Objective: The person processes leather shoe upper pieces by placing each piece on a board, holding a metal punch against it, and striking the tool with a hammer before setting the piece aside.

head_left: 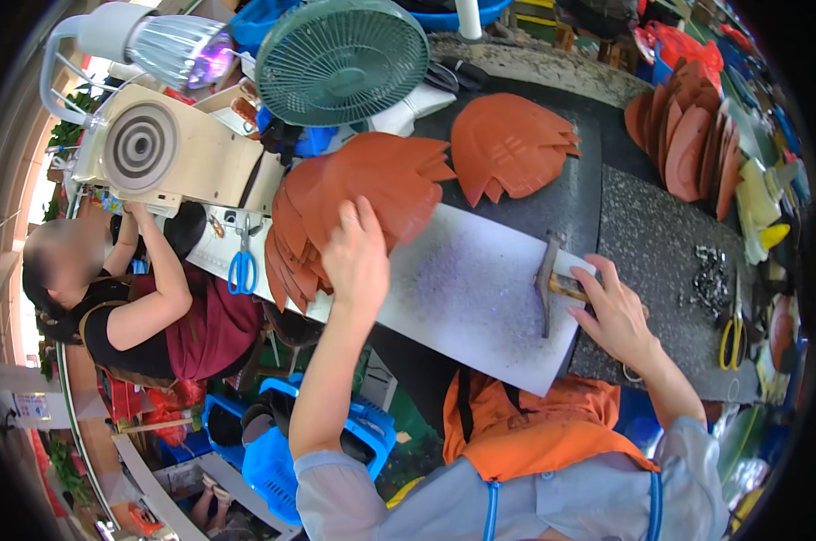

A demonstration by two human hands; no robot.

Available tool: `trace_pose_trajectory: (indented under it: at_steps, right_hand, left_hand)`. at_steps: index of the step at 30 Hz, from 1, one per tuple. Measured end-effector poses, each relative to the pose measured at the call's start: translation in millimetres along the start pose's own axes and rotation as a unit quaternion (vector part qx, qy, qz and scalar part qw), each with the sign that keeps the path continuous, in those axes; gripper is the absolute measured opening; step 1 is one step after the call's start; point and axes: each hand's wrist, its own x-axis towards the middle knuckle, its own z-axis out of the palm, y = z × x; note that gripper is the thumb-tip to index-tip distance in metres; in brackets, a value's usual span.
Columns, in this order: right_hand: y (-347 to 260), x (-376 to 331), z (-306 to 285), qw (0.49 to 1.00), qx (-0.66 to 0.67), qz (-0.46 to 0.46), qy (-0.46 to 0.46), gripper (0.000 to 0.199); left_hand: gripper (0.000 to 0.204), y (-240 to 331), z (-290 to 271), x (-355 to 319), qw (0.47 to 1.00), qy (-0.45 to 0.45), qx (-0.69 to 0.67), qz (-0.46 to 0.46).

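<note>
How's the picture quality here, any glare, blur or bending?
In the head view, straight edges bow toward the rim and the corners go black; in the head view, the lamp shows a purple glow at its end; in the head view, the left hand, right hand and hammer look reasonably clear.

An orange apron with blue straps covers a grey shirt.

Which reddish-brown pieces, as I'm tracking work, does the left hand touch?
The leftmost pile: the left hand touches it; no hand is on the middle pieces or right stack.
</note>
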Motion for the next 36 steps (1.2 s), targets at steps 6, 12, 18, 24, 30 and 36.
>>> trace_pose_trajectory:
  at_steps: [6, 12, 18, 24, 30, 36]
  right_hand:
    - [0, -3, -2, 1.000, -0.014, -0.003, -0.005, 0.050]
    - [8, -7, 6, 1.000, -0.014, 0.001, 0.015, 0.049]
    - [15, -1, 2, 1.000, -0.016, -0.010, 0.014, 0.042]
    - [13, -5, -2, 0.995, 0.088, 0.030, 0.027, 0.033]
    - [-5, -1, -17, 0.919, 0.334, 0.167, -0.130, 0.041]
    - [-3, -3, -20, 0.949, 0.265, 0.072, -0.154, 0.025]
  left_hand:
    - [0.053, 1, 0, -30, 0.967, -0.115, -0.228, 0.006]
    - [0.053, 18, -14, -57, 0.958, -0.123, -0.260, 0.017]
    - [0.050, 33, -32, -82, 0.914, -0.134, -0.383, -0.017]
    - [0.029, 40, -29, -87, 0.719, 0.020, -0.662, -0.213]
    - [0.017, 77, -9, -76, 0.547, -0.079, -0.779, -0.295]
    - [0.013, 86, 0, -76, 0.579, -0.107, -0.761, -0.273]
